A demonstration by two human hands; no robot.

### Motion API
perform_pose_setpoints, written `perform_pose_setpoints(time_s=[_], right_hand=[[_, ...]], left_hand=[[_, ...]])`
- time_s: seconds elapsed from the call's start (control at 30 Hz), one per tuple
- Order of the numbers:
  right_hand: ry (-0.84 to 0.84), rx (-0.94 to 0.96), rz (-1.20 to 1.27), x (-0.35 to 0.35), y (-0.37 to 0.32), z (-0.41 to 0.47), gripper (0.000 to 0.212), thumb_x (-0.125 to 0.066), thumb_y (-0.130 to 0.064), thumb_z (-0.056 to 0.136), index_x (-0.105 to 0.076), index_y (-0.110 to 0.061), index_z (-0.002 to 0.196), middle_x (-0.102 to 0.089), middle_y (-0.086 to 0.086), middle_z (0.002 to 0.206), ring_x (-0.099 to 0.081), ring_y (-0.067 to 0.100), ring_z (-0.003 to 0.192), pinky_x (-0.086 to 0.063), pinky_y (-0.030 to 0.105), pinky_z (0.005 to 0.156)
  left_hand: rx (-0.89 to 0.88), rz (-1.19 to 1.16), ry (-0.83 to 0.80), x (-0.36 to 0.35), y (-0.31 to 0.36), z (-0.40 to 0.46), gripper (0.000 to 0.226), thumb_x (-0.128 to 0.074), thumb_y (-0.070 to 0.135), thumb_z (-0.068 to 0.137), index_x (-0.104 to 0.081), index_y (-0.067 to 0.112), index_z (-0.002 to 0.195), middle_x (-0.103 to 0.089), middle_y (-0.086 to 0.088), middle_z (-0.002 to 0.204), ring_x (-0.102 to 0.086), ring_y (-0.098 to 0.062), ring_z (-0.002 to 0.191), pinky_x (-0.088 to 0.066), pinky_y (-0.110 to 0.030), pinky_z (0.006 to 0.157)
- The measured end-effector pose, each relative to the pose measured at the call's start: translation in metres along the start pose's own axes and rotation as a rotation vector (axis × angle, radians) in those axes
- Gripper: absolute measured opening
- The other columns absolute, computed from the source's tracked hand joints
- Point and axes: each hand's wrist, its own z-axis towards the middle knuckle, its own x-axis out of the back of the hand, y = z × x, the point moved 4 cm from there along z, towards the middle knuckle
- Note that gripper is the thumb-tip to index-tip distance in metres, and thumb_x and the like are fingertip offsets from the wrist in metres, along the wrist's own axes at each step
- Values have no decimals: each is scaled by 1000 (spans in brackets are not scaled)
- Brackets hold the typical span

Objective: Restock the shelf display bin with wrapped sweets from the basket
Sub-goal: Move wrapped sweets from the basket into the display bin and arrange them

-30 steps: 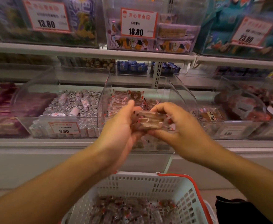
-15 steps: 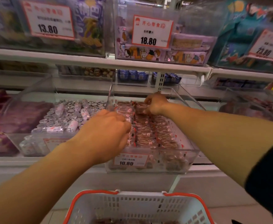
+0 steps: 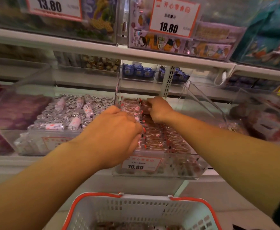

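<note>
The shelf (image 3: 152, 57) fills more of the view than half a second ago, and the basket (image 3: 136, 208) sits lower, only its rim and a strip of sweets showing. The clear display bin (image 3: 194, 170), tagged 10.80, holds rows of wrapped sweets (image 3: 159, 140). Both arms reach into it as before. The left hand (image 3: 114, 136) hovers over the front rows, fingers curled under; whether its grip holds anything cannot be told. The right hand (image 3: 159, 108), at the back, has its grip closed around several sweets there.
</note>
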Motion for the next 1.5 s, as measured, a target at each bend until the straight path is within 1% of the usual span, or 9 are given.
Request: perform_pose_setpoints(time_s=[0.3, 0.47, 0.6, 0.7, 0.83, 0.93, 1.1, 1.3, 1.5], right_hand=[[-75, 103, -205, -20, 2, -7, 79, -52, -2, 95, -5, -12, 158, -3, 11, 165, -14, 43, 148, -16, 48, 122], [-45, 61, -158, 0, 7, -9, 75, -55, -10, 97, -11, -21, 157, -12, 4, 165, -34, 39, 141, -36, 48, 113], [161, 63, -22, 56, 0, -32, 45, -51, -15, 101, -43, -10, 144, -47, 15, 146, -51, 32, 128, -43, 39, 106], [485, 200, 102, 83, -10, -88, 24, -48, -23, 103, -68, -12, 109, -69, 6, 103, -63, 22, 94, -53, 38, 84], [956, 402, 446, 48, -8, -217, 21, -47, -25, 104, -63, -21, 90, -52, -16, 76, -48, -2, 66, -36, 10, 64], [653, 175, 502, -54, 12, -260, 34, -38, -35, 104, -61, -18, 86, -60, -3, 75, -58, 16, 67, -46, 31, 62], [-545, -297, 353, -247, 76, -324, 54, -64, -26, 91, -47, -8, 139, -55, 18, 134, -54, 35, 122, -47, 43, 99], [-793, -860, 417, -315, 132, -392, 118, -76, -42, 84, 12, -7, 155, 5, 11, 165, -5, 37, 151, -26, 43, 118], [-621, -971, 617, -345, 129, -368, 146, -91, -52, 57, 14, -27, 156, 7, 13, 165, -5, 40, 150, -21, 57, 118]], left_hand=[[22, 4, 6, -2, 3, -1, 21, -31, 38, 96, -43, 31, 80, -44, 13, 78, -57, -14, 86, -32, -33, 90], [35, -26, 35, -3, 0, 0, 26, -36, 41, 94, -59, 31, 99, -63, 11, 94, -58, -15, 93, -32, -32, 89], [30, -117, 94, 4, 0, -3, 31, -40, 44, 95, -63, 26, 103, -64, 8, 97, -58, -16, 94, -44, -34, 88], [-3, -148, 156, 11, 3, -11, 32, -42, 40, 97, -65, 19, 97, -65, 3, 91, -57, -17, 89, -46, -34, 83], [-212, -99, 495, 26, 30, -32, 29, -57, 21, 92, -58, 15, 64, -57, -3, 62, -51, -23, 59, -41, -31, 55], [-271, -130, 488, 1, 62, -50, 31, -59, 23, 88, -53, 19, 58, -56, -3, 57, -55, -28, 52, -43, -31, 44], [181, -180, -607, -155, 103, -107, 31, -54, 45, 89, -64, 20, 105, -64, -10, 120, -64, -32, 100, -51, -38, 81], [894, -685, -1001, -283, 149, -238, 74, -58, 43, 93, -25, 15, 153, -39, -18, 151, -50, -32, 127, -43, -35, 102], [1660, -1016, -757, -328, 180, -257, 108, -73, 52, 81, -10, 3, 153, -27, -21, 155, -36, -37, 137, -39, -43, 108]])
